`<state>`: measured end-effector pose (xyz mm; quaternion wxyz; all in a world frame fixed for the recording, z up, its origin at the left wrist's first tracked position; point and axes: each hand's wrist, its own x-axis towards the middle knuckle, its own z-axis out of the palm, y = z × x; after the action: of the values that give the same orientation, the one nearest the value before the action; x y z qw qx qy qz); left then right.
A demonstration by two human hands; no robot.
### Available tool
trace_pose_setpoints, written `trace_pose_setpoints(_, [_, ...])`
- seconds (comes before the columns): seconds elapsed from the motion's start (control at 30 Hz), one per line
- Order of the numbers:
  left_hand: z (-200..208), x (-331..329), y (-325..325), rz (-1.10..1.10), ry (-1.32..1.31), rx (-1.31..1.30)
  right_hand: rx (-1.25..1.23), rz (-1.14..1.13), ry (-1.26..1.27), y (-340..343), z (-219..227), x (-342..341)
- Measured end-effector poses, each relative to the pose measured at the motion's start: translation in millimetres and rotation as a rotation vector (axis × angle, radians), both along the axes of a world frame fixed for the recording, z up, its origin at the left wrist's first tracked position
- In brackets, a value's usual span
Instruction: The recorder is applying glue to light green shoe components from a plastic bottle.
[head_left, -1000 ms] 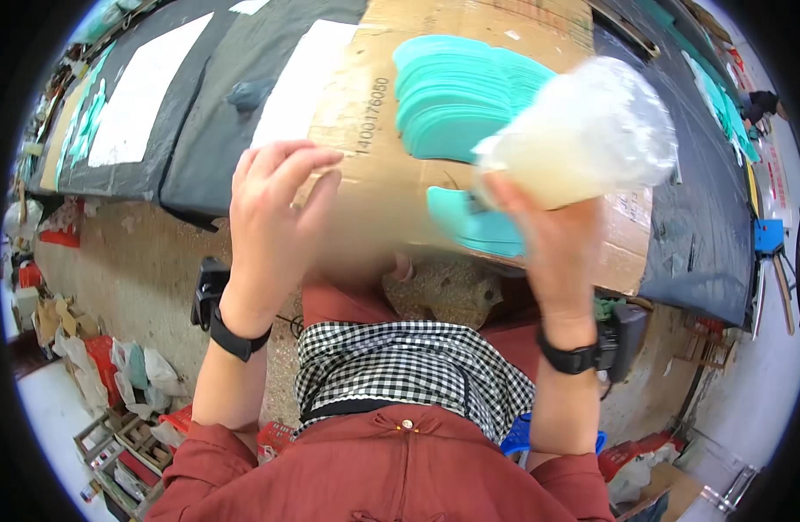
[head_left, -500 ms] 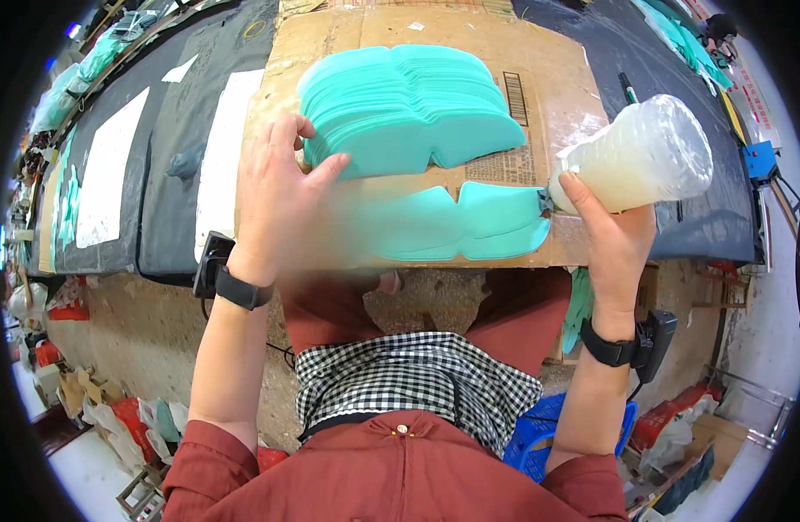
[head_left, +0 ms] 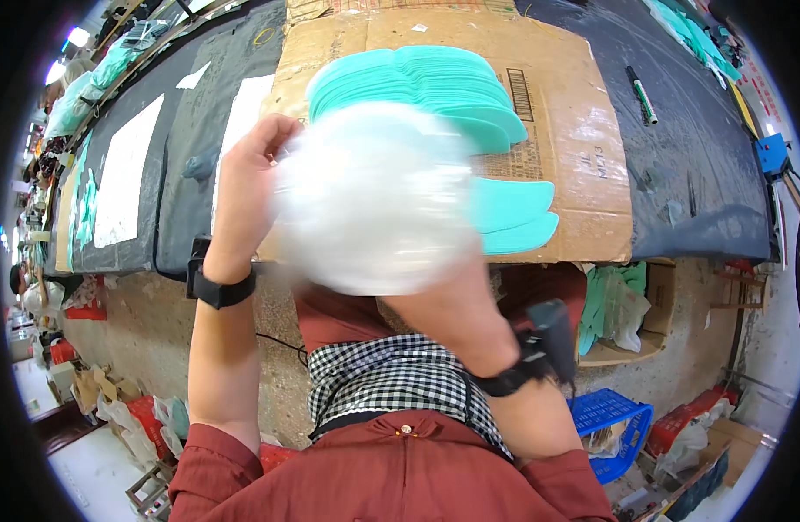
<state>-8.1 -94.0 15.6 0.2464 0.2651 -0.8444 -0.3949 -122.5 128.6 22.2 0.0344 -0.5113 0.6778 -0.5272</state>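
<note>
A workbench covered in dark sheets fills the upper frame, with a cardboard sheet (head_left: 582,130) at centre bearing stacked teal insoles (head_left: 435,83). At mid-frame a blurred clear plastic bag (head_left: 374,200) sits between both hands. Left hand (head_left: 247,187) fingers curl onto its left edge; right hand is hidden behind it, grip unclear.

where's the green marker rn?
Head view, upper right: the green marker lies on the dark mat, just right of the cardboard sheet, away from both hands.
</note>
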Motion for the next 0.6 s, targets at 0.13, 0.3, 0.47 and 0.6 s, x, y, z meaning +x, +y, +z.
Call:
trace_pose_setpoints(0.13, [33.0, 14.5, 15.5, 0.0, 0.03, 0.244, 0.108, -0.138, -0.316, 73.1, 15.7, -38.1])
trace_pose_setpoints(0.3, [32.4, 22.5, 32.0, -0.089, 0.109, 0.685, -0.621, -0.464, -0.792, 131.9, 20.0, -81.3])
trace_pose_setpoints(0.47, [-5.6, 12.3, 59.1, -0.024, -0.172, 0.34, -0.453, -0.437, -0.558, 114.3, 34.4, -84.1])
trace_pose_setpoints(0.6, [-15.7, 13.2, 76.8, -0.015, -0.262, -0.204, -0.113, -0.327, -0.335, 75.8, 24.9, -93.1])
